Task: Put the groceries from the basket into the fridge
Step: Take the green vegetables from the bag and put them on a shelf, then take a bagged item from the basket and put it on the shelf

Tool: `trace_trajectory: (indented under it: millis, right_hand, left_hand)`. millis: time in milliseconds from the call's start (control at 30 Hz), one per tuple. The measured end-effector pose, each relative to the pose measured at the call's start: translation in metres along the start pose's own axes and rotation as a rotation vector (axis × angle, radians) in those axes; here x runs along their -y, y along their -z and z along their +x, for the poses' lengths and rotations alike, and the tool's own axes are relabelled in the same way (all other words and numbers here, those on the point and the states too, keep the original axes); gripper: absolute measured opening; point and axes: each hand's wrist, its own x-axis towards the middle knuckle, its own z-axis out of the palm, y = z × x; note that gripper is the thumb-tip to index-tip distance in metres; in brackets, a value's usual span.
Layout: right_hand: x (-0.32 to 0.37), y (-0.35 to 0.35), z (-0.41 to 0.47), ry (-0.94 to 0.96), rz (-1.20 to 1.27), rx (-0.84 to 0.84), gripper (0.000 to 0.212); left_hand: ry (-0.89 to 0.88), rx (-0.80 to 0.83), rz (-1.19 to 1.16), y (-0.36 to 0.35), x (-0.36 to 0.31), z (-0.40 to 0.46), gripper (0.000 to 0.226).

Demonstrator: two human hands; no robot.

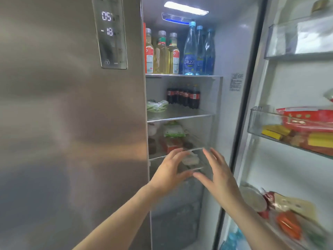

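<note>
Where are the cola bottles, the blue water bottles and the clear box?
cola bottles (183,97), head view, on the red labels.
blue water bottles (190,56), head view, front bottle's body.
clear box (191,162), head view, its side between both hands.

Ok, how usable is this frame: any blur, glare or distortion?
Head view: the fridge ceiling light is blown out; soft reflections smear the steel left door; the door bins at right are blurred and bent by the wide angle; both hands, left hand and right hand, are slightly soft; top-shelf bottles read sharpest.
</note>
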Motion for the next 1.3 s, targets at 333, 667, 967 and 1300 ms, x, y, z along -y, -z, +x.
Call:
trace_trajectory:
  millis: [333,667,967,1300]
  right_hand:
    - [0.161,-0.081,-0.158,-0.046,0.058,0.334,0.079]
    - [0.345,-0.175,-0.290,0.102,0.211,0.549,0.078]
    - [0.465,-0.255,-0.326,0.119,0.257,0.571,0.077]
    - [0.547,-0.397,-0.385,-0.079,0.220,0.630,0.076]
  left_hand:
    - [0.249,0.080,0.103,0.117,0.056,-0.255,0.063]
    - [0.739,-0.005,0.248,0.260,0.103,-0.505,0.049]
    - [0.850,0.064,0.278,0.332,0.158,-0.604,0.049]
    - [0.785,0.371,0.260,0.360,0.243,-0.684,0.046]
